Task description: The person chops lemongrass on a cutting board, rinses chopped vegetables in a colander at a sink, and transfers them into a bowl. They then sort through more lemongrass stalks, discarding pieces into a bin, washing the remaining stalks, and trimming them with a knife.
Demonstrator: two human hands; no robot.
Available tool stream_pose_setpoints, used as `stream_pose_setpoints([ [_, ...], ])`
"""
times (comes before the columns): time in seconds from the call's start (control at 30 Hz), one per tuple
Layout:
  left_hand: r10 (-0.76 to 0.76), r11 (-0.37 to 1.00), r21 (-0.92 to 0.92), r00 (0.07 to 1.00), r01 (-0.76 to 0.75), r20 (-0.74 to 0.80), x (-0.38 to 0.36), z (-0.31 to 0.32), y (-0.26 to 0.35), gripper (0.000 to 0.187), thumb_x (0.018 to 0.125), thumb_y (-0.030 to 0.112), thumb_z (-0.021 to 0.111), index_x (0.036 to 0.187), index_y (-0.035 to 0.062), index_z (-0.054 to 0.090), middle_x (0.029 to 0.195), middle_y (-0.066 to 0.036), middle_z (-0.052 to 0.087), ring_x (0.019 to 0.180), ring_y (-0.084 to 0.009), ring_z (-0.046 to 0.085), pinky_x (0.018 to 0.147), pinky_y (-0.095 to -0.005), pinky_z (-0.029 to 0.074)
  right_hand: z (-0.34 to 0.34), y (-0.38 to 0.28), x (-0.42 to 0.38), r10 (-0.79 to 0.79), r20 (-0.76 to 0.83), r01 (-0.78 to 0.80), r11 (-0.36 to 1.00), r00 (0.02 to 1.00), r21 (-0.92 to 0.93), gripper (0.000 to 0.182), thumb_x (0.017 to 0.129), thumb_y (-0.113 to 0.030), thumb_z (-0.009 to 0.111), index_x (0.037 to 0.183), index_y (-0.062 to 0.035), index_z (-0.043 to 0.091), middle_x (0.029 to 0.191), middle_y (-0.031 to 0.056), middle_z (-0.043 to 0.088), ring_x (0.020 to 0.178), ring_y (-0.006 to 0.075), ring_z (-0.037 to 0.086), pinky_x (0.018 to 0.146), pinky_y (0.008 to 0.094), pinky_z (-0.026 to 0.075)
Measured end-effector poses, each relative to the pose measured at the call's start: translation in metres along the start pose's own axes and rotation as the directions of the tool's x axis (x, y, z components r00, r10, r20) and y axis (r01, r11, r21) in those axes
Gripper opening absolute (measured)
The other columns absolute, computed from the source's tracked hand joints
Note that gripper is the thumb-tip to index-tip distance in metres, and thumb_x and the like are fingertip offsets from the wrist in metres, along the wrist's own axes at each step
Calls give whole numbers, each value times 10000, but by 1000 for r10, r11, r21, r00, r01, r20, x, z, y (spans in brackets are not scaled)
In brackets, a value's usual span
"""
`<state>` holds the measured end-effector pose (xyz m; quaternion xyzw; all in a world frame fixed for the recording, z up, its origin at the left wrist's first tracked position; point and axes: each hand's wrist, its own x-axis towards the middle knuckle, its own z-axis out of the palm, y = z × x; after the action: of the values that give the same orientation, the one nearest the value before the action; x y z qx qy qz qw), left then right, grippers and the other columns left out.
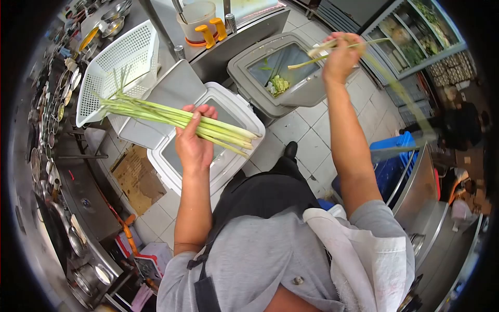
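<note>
My left hand (pixel 196 143) is closed around a bundle of lemongrass stalks (pixel 228 130), their pale root ends pointing right and their green tops to the left. The bundle is over an open white-rimmed bin (pixel 236 104) and reaches toward a white perforated basket (pixel 117 67). Up at the right, my right hand (pixel 343 54) grips a few thin lemongrass pieces (pixel 306 63), with a long blurred leaf trailing down to the right. Below and left of that hand stands a grey bin (pixel 241 62) with vegetable scraps (pixel 278 86) inside.
A steel counter holds a clear container (pixel 196 23) with orange-handled tools (pixel 213 34) beside it. At the upper right is a glass-doored fridge (pixel 416 36). A blue crate (pixel 392 161) sits at right, a flattened cardboard (pixel 138 177) on the tiled floor, cookware along the left.
</note>
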<state>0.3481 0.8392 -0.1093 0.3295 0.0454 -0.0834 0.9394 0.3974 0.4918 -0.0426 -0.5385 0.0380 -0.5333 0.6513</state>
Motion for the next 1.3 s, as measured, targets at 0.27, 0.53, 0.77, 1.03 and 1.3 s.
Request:
stream_pose_setpoints([
  [0.27, 189, 967, -155, 978, -200, -82, 33, 66, -28, 187, 963, 26, 565, 1145, 70, 555, 1136, -199, 648, 1173, -379, 584, 1102, -570, 418, -109, 195, 27, 865, -88, -708, 341, 493, -619, 800, 708, -91, 681, 1441, -52, 364, 1247, 118, 541, 1122, 265, 513, 937, 566, 417],
  [0.53, 247, 957, -110, 952, -269, -184, 52, 112, -58, 210, 966, 43, 560, 1173, 62, 528, 1161, -210, 637, 1202, -390, 566, 1114, -583, 405, -34, 110, 78, 570, 576, -321, 816, 586, -481, 591, 891, -151, 658, 1438, -65, 452, 1343, 136, 571, 1178, 223, 566, 984, 385, 465],
  [0.77, 145, 971, -181, 986, -158, -85, 69, 131, -60, 349, 989, 105, 492, 1331, 52, 444, 1239, -254, 596, 1176, -403, 588, 1078, -545, 450, 15, 30, -20, 464, 867, -443, 749, -182, -493, 487, 978, -220, 624, 1419, -102, 456, 1217, 157, 633, 1011, 176, 635, 839, 311, 521],
  [1.03, 106, 974, -192, 992, -117, -65, 79, 101, -55, 251, 1035, 173, 482, 1272, 92, 487, 898, -83, 555, 896, -256, 580, 1005, -493, 489, 24, 26, -47, 559, 736, -832, 138, -382, -537, 384, 1034, -281, 545, 1364, -93, 485, 1070, 103, 653, 777, 135, 667, 574, 292, 543],
  [1.3, 154, 987, -9, 958, -161, -242, 77, 104, -43, 299, 1019, 136, 531, 1302, 105, 438, 903, -80, 567, 880, -258, 593, 925, -503, 522, 17, 10, -52, 351, 927, 169, 913, 134, -371, 275, 925, -186, 680, 1147, -30, 640, 970, 93, 649, 835, 202, 641, 740, 331, 510],
])
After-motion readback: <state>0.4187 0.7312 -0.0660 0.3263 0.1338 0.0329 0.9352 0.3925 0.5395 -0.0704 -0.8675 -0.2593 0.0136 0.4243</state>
